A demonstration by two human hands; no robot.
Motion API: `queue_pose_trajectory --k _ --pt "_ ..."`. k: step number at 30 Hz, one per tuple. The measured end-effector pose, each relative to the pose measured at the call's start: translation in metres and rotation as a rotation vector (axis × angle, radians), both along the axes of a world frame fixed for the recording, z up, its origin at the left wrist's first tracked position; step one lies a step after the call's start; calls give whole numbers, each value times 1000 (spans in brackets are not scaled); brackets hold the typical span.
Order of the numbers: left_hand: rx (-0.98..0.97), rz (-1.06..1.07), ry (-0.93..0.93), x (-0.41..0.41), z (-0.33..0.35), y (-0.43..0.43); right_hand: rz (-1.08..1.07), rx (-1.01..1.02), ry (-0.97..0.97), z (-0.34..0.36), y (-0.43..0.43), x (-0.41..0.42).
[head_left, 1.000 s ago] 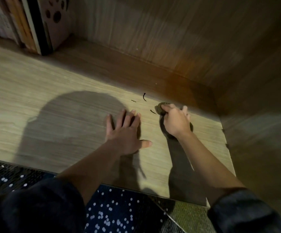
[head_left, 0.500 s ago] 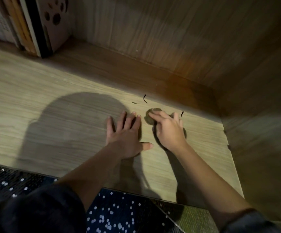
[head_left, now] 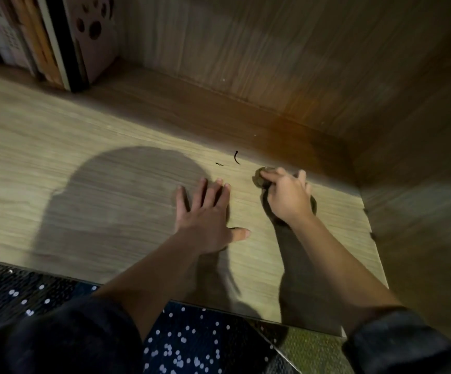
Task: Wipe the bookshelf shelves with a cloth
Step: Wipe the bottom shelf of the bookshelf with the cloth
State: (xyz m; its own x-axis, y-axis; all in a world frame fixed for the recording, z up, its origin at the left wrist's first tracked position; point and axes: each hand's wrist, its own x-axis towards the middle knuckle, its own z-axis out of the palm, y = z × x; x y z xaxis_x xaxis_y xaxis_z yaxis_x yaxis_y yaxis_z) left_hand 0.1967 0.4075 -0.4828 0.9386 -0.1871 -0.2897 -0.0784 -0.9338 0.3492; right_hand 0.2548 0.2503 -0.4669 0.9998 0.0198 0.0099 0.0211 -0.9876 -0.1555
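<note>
My left hand [head_left: 205,220] lies flat on the pale wood-grain shelf board [head_left: 84,147], fingers spread wide. Just right of it, my right hand [head_left: 289,198] grips a small dark wadded cloth [head_left: 260,179] against the board. Beyond the left hand lie dark curled scraps [head_left: 236,157]. Risk: so small a wad may skip them or flick them into the back corner.

No legible text anywhere; book spines [head_left: 16,36] at upper left too blurred.
</note>
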Motion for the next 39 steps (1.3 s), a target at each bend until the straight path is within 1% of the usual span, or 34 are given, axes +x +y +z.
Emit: queue_pose_trajectory --k 1,3,5,6,8,11,13,17,19,21,23,25,28,31,36,39 --pt "0 -5 -1 0 1 -2 -4 7 12 2 5 2" --pt "-1 4 -3 0 0 -1 77 17 4 -3 19 -9" --pt "0 9 -1 0 0 -1 177 13 -52 -9 20 -30" --pt "3 8 0 0 0 -1 192 14 -73 -11 16 -36" --pt "8 -5 2 1 0 0 134 -4 -74 -8 8 -25" --pt "16 -15 8 1 1 0 33 -30 -10 -2 12 4" --pt "21 -14 11 1 1 0 62 -18 -4 -1 25 2" --pt "5 3 25 0 3 -1 195 13 -54 -10 16 -49" --pt "5 4 38 0 7 -1 145 37 -106 -12 -5 -74" --pt "43 11 16 0 13 -5 54 53 -110 -13 -24 -84" --pt "96 -25 -46 2 19 -18 5 45 -94 -15 -35 -84" --pt "83 -72 -65 3 22 -33 -24 22 -86 -15 -38 -76" --pt "-10 -99 9 8 17 -54 -124 13 -88 -14 -54 -53" --pt "-41 -110 69 12 9 -63 -199 59 -68 -11 -74 -18" --pt "-18 -139 77 16 5 -63 -221 97 4 -5 -83 30" --pt "-31 -123 80 16 4 -65 -105 116 -29 -5 -78 15"
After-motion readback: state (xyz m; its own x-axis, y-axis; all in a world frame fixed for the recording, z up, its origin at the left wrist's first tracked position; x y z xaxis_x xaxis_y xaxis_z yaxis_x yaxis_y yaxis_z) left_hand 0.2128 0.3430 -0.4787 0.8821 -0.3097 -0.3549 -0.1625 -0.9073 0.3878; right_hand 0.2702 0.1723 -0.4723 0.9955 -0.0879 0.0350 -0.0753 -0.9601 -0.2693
